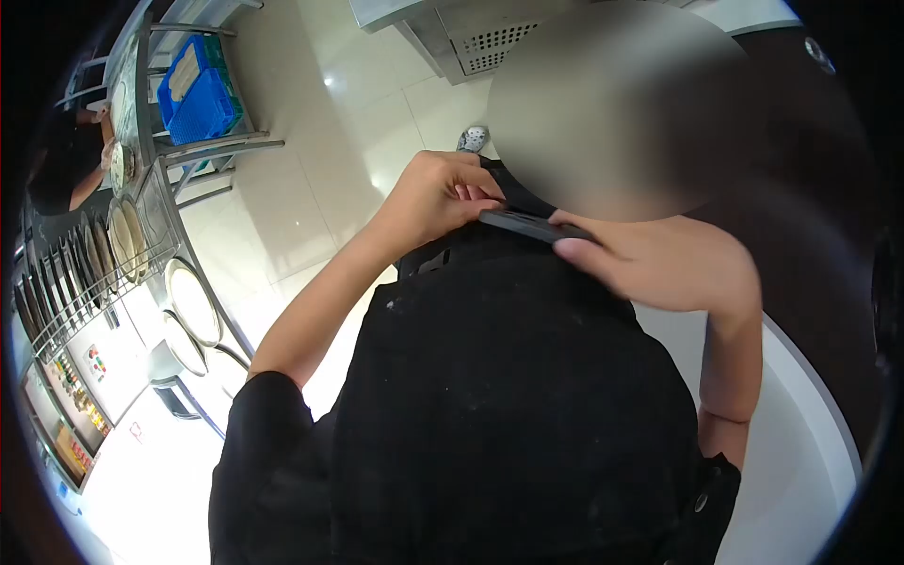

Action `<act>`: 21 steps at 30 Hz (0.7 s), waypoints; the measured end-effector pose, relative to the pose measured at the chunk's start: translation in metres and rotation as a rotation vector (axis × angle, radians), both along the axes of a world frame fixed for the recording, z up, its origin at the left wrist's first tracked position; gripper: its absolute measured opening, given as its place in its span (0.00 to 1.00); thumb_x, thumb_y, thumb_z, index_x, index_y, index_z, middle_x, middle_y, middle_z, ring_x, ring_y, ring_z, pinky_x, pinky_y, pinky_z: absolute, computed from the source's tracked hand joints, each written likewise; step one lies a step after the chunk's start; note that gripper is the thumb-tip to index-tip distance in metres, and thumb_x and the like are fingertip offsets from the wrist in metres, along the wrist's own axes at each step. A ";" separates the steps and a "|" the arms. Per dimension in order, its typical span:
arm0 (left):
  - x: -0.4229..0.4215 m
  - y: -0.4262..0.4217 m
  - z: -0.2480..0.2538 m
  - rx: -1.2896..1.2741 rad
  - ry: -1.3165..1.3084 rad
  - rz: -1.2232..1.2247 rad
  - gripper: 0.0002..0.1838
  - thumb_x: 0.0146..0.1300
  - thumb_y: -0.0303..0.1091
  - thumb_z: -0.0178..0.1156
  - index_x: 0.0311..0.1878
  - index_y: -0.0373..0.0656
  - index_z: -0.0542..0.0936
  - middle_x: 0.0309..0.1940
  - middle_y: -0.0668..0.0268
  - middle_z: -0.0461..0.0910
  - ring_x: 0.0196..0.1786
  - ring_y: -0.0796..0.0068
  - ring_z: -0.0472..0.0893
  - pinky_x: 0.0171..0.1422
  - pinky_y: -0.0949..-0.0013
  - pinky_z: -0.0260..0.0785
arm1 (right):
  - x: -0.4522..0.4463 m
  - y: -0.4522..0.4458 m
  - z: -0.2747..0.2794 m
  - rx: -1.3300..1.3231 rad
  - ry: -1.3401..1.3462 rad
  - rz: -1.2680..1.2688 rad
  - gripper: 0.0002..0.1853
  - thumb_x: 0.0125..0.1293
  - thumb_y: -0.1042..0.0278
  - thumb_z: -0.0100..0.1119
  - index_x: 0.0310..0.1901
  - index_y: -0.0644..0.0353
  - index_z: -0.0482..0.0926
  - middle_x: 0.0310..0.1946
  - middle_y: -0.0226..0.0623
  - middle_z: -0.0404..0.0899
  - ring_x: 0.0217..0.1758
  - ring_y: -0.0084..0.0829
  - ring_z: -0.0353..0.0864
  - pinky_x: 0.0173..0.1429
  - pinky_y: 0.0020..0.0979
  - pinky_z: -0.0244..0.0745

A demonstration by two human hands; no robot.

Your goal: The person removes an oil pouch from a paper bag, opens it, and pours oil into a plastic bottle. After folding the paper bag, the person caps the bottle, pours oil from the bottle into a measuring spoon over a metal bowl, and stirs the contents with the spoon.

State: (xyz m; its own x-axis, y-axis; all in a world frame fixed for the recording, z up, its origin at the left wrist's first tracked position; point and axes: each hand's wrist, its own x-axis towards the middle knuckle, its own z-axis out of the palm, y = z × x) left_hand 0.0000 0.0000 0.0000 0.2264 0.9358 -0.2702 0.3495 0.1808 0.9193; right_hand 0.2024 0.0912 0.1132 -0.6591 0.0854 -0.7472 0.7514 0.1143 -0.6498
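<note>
A flat dark strip point(520, 224) lies across the upper part of a black garment point(490, 377) that covers my torso. My right hand point(654, 259) pinches its right end between thumb and fingers, and is slightly blurred. At the strip's left end, my left hand point(447, 196) is closed, with curled fingers and the thumb against them. What those fingers grip is too dark to make out. A large blurred patch point(621, 104) hides the area just above my right hand.
On the left stands a metal shelf with a rack of plates point(80, 273), round plates point(193, 299) and a blue basket point(200, 99). A person in dark clothes point(71, 160) is behind it. A perforated metal unit point(490, 47) stands at the top. Below it, a shoe point(474, 139) shows.
</note>
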 end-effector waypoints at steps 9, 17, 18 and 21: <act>-0.010 0.007 0.009 0.103 0.145 -0.081 0.04 0.46 0.21 0.66 0.28 0.38 0.84 0.21 0.67 0.76 0.22 0.75 0.70 0.29 0.76 0.64 | -0.062 -0.016 0.008 0.369 -0.287 0.413 0.21 0.67 0.58 0.44 0.48 0.68 0.74 0.42 0.48 0.81 0.40 0.45 0.80 0.43 0.38 0.74; -0.052 0.001 0.005 0.002 0.131 -0.001 0.03 0.50 0.21 0.64 0.28 0.38 0.84 0.20 0.70 0.74 0.23 0.80 0.69 0.30 0.79 0.62 | -0.035 0.033 0.001 0.123 0.238 0.272 0.16 0.63 0.59 0.55 0.46 0.61 0.78 0.38 0.41 0.81 0.37 0.38 0.79 0.43 0.34 0.73; -0.060 0.000 0.005 -0.029 0.136 0.030 0.02 0.50 0.22 0.65 0.28 0.38 0.84 0.20 0.70 0.74 0.24 0.80 0.69 0.30 0.79 0.63 | -0.045 0.033 -0.007 0.138 0.308 0.262 0.16 0.62 0.59 0.56 0.46 0.60 0.79 0.37 0.40 0.80 0.37 0.37 0.79 0.43 0.33 0.73; -0.093 0.002 -0.001 -0.001 0.154 0.069 0.04 0.47 0.24 0.65 0.29 0.41 0.85 0.19 0.69 0.77 0.21 0.79 0.69 0.28 0.77 0.63 | -0.091 0.046 -0.030 0.071 0.403 0.303 0.15 0.61 0.59 0.59 0.45 0.58 0.80 0.35 0.39 0.79 0.35 0.38 0.77 0.41 0.32 0.72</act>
State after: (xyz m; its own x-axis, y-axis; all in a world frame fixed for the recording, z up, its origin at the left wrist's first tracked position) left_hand -0.0934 0.0016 -0.0013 0.1173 0.9476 -0.2972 0.4727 0.2099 0.8559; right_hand 0.1119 0.1367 0.0829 -0.8968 -0.1130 -0.4278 0.3689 0.3428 -0.8639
